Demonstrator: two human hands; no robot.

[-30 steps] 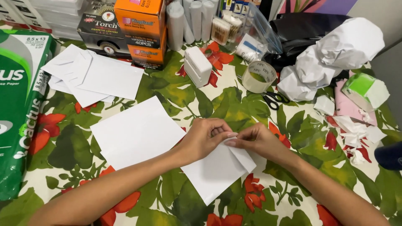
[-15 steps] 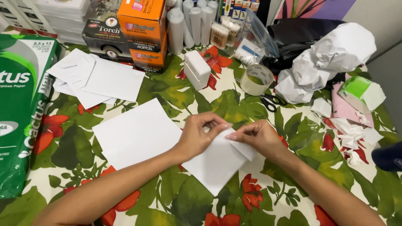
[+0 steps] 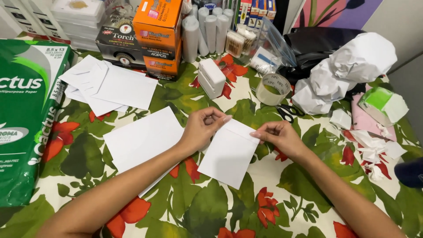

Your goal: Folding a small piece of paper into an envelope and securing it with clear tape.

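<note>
A white folded paper envelope [image 3: 227, 154] lies on the flowered tablecloth [image 3: 207, 211] in front of me. My left hand [image 3: 200, 128] pinches its top left corner with fingertips pressed together. My right hand [image 3: 278, 136] holds the top right edge, fingers closed on the folded flap. A flat white sheet [image 3: 141, 143] lies just left of the envelope, partly under my left forearm.
A pile of white envelopes [image 3: 108, 86] lies at the back left beside a green paper ream [image 3: 24, 114]. Orange boxes [image 3: 161, 37], a white block [image 3: 211, 77], a tape roll [image 3: 272, 88], scissors [image 3: 288, 112] and crumpled white paper [image 3: 348, 70] stand behind. Paper scraps [image 3: 374, 145] lie at right.
The side flap that stuck out at the right is now folded flat, so the envelope is a plain rectangle. Both hands moved apart to its top corners and slightly away from me.
</note>
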